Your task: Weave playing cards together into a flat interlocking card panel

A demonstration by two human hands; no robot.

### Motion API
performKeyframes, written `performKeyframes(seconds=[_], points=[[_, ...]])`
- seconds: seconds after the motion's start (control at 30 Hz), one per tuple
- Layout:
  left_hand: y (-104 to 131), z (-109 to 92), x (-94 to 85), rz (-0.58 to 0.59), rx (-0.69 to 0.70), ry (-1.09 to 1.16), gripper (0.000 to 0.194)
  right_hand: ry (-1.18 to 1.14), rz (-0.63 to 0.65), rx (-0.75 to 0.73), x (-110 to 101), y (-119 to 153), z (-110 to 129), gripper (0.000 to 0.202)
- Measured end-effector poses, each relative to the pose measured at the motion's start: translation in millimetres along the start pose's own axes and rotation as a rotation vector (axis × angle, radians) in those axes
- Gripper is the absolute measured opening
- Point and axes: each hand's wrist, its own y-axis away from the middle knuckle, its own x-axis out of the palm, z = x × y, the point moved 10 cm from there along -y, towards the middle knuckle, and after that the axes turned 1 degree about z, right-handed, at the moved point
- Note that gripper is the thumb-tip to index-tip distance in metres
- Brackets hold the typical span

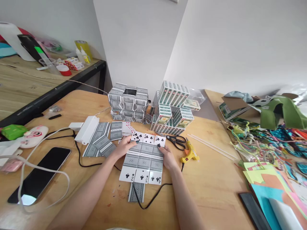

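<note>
**Clubs 2 to 7 on the card panel [144, 158]**

Along its top edge, left to right, it shows 7 of clubs [137, 136], 6 of clubs [149, 138] and 5 of clubs [160, 140]; along its bottom edge, 2 of clubs [127, 176], 3 of clubs [141, 176] and 4 of clubs [155, 178]. Fanned playing cards [126, 127] bear red pips. Print on the green-and-white card boxes [164, 114] is too small to read.

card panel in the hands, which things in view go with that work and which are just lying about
Likely part of the work:
- card panel, held by the left hand and right hand
- loose cards
- card structure
- glue gun
- scissors

Probably just lying about:
- phone
- green packet
- coloured paper
</note>
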Motion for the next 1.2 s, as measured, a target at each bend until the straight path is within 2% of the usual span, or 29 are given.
performKeyframes(seconds=[0.1,0.2,0.27,0.33,0.4,0.47,0.53,0.6,0.7,0.83,0.9,1.07,1.2], points=[[-4.2,0.3,1.6,0.014,0.034,-0.061,0.023,0.226,-0.117,-0.186,-12.7,0.1,26.6,0.034],[-10.0,3.7,-0.1,0.005,0.067,-0.168,0.025,0.610,-0.405,-0.501,-21.0,18.7,76.4,0.032],[-13.5,4.5,-1.0,-0.002,0.106,-0.228,0.027,0.903,-0.497,-0.645,-1.3,32.1,101.3,0.028],[-16.1,3.8,1.5,0.015,0.150,-0.245,0.032,1.181,-0.395,-0.704,37.9,34.0,109.1,0.025],[-17.8,3.6,4.9,0.035,0.170,-0.251,0.036,1.363,-0.370,-0.755,70.8,36.3,113.6,0.032],[-18.8,2.7,7.0,0.036,0.170,-0.273,0.037,1.478,-0.297,-0.764,98.7,30.1,109.1,0.044],[-18.8,-0.5,7.7,0.019,0.168,-0.310,0.036,1.531,-0.106,-0.724,120.6,14.7,92.6,0.055],[-17.5,-5.5,8.1,0.002,0.170,-0.335,0.034,1.529,0.004,-0.638,126.1,-3.0,77.1,0.057],[-13.8,-8.5,7.5,-0.016,0.127,-0.336,0.028,1.468,-0.007,-0.551,117.3,-21.6,69.1,0.044],[-8.2,1.3,10.5,0.022,0.016,-0.275,0.019,1.435,-0.050,-0.573,114.0,-21.0,73.3,0.030],[-6.8,4.9,9.1,0.007,0.002,-0.260,0.019,1.439,-0.046,-0.560,115.2,-17.3,71.8,0.028],[-7.8,6.9,2.9,-0.062,0.031,-0.261,0.018,1.500,-0.053,-0.412,110.6,-15.2,56.1,0.030],[-8.5,5.7,0.3,-0.092,0.064,-0.257,0.018,1.488,0.023,-0.454,116.1,-10.9,49.0,0.032]])
